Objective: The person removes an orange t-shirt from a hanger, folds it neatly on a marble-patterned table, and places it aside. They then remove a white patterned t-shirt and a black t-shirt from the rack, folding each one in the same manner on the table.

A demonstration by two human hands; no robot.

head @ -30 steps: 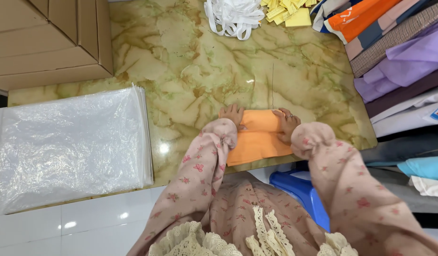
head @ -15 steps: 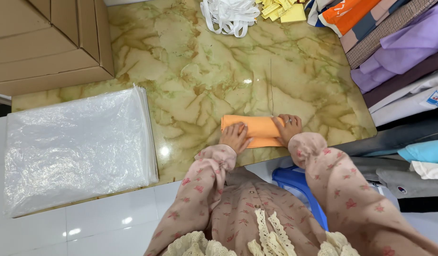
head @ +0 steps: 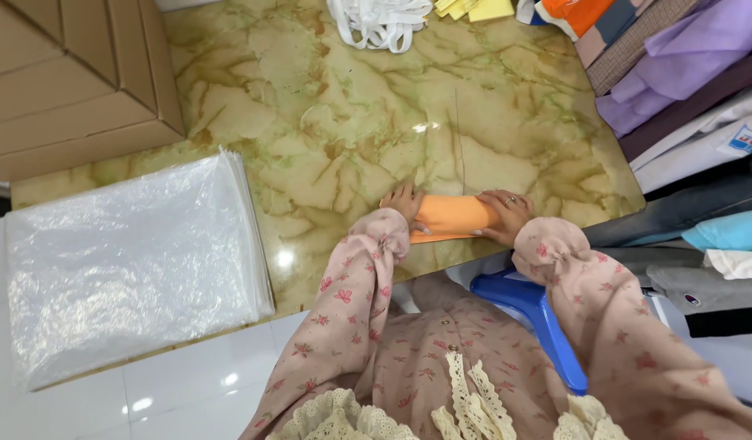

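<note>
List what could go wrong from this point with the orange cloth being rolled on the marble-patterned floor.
1. The orange cloth roll is pinned only at its ends by the left hand and right hand; the middle could loosen or roll unevenly.
2. The glossy marble-patterned floor looks slick, so the roll might slide rather than tighten.
3. The stack of clear plastic bags lies close to the left sleeve; an elbow sweep could scatter it.
</note>
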